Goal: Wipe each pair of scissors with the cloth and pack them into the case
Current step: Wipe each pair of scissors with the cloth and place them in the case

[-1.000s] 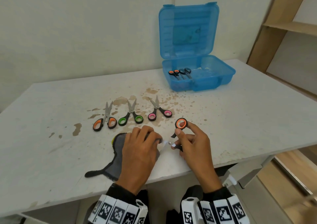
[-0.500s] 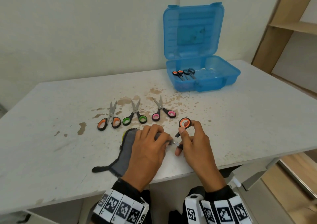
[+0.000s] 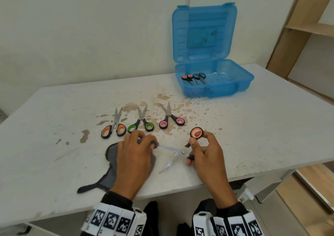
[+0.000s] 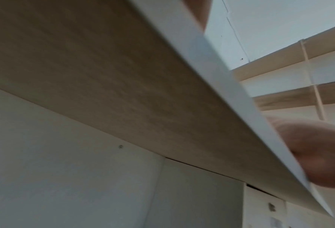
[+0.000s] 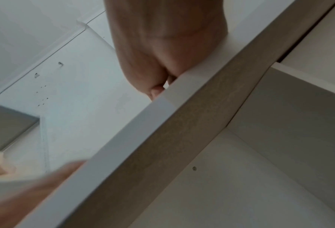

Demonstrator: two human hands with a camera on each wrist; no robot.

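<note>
In the head view my right hand (image 3: pixel 200 150) grips the handles of orange-ringed scissors (image 3: pixel 180 151), whose blades are spread wide. My left hand (image 3: pixel 139 147) pinches the grey cloth (image 3: pixel 112 156) around the tip of the upper blade. Three more pairs lie in a row behind: orange (image 3: pixel 113 128), green (image 3: pixel 141 124) and pink (image 3: pixel 170 120). The open blue case (image 3: pixel 233 85) at the back right holds two pairs (image 3: pixel 194 78). Both wrist views look up from below the table edge (image 4: pixel 211 64) and show no scissors.
The white table (image 3: pixel 253 127) is stained brown around the row of scissors. A wooden shelf unit (image 3: pixel 307 25) stands to the right of the table. The hands work close to the table's front edge (image 3: pixel 180 187).
The left hand with the cloth has slid left along the blade, away from the pivot to the tip. The scissor blades now show, spread wide apart.
</note>
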